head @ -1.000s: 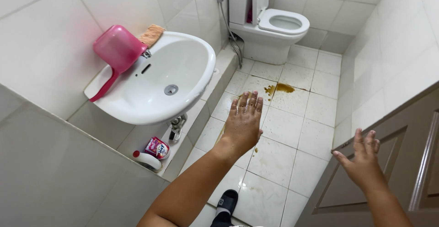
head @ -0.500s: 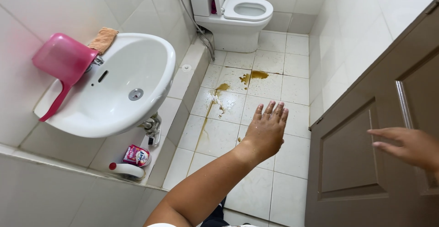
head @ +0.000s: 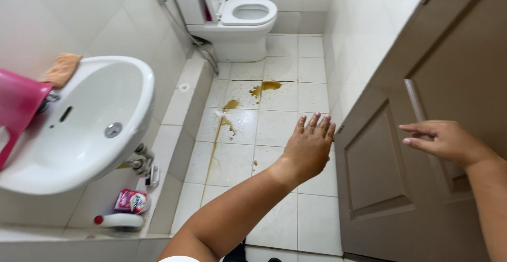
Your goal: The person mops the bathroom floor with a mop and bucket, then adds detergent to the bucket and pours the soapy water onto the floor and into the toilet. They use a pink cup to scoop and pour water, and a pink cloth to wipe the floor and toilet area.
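While a white tiled floor (head: 311, 220) streaked with a brown spill (head: 228, 115) is seen below, a brown door (head: 422, 151) is approached by the right hand (head: 446, 141), fingers spread and holding nothing. Above the tiles the left hand (head: 308, 148) is held flat, empty, beside the door's edge.
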